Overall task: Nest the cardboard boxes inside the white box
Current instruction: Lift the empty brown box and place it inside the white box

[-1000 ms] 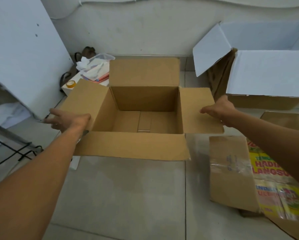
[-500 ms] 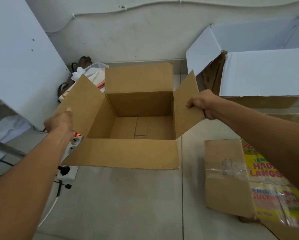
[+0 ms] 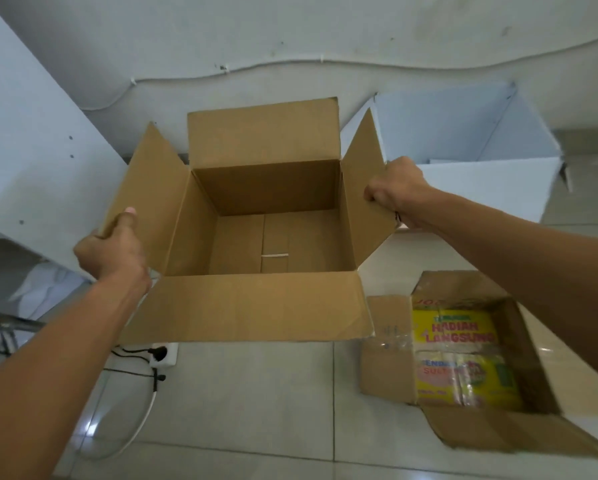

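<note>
A large open brown cardboard box [image 3: 266, 233] was held up above the pale tiled floor [image 3: 249, 403] by both hands. The left hand [image 3: 112, 249] was clamped on the outer edge of the box's left flap, thumb on the inner face and fingers wrapped behind it. The right hand [image 3: 396, 192] was closed in a fist-like grip on the edge of the right flap. Both side flaps angled upward, the far flap stood up against the grey wall [image 3: 290, 39], and the near flap hung forward toward the camera. The box's inside was bare cardboard with a taped seam along the bottom.

Just behind the right hand sat the big white box [image 3: 481, 168], open at the top, its white flaps raised, resting on the floor by the wall. Near the lower right lay a smaller brown cardboard box [image 3: 387, 362] with flaps spread, showing a yellow printed panel [image 3: 460, 358] with red lettering inside. Below the held box a white power strip [image 3: 164, 355] with a black plug lay on the floor, its cable curving away. A white board [image 3: 30, 150] leaned at the left
</note>
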Demonstrator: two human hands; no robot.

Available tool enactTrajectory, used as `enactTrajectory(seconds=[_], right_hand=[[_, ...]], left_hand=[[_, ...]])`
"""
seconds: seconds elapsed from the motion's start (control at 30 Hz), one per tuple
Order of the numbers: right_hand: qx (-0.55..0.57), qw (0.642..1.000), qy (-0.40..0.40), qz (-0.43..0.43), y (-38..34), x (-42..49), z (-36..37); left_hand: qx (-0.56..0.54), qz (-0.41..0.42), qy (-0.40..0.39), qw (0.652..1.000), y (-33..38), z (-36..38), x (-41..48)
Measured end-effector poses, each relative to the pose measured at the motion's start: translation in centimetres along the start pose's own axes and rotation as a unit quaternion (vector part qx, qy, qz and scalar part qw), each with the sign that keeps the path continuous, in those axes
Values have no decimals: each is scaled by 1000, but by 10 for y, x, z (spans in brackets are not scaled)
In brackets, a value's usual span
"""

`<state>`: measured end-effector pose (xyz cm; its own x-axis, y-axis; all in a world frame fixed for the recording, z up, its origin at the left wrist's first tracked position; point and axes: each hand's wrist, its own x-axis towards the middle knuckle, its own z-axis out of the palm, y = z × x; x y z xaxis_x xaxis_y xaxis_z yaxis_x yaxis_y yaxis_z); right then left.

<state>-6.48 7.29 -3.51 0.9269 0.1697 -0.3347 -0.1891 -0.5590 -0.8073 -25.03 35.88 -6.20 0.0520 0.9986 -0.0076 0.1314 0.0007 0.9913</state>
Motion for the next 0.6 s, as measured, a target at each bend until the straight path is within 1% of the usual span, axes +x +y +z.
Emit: enactTrajectory(seconds=[0.07, 0.2, 0.3, 0.37, 0.5, 0.6], right_hand=[[6, 1000, 13, -7, -15, -9, -31], [-2, 999, 46, -20, -44, -21, -95], [-5, 997, 73, -7, -55, -11, -148], [-12, 996, 82, -13, -58, 2, -184], [-19, 994, 108, -18, -58, 42, -253], [-40, 991, 123, -35, -53, 75, -301]], left_hand=[[-6, 19, -16, 1000, 30, 8, -18], [24, 31, -60, 997, 80, 34, -57], [30, 41, -80, 995, 110, 67, -82], [32, 49, -95, 994, 127, 93, -101], [40, 38, -120, 991, 149, 152, -143], [38, 11, -131, 991, 164, 202, -180]])
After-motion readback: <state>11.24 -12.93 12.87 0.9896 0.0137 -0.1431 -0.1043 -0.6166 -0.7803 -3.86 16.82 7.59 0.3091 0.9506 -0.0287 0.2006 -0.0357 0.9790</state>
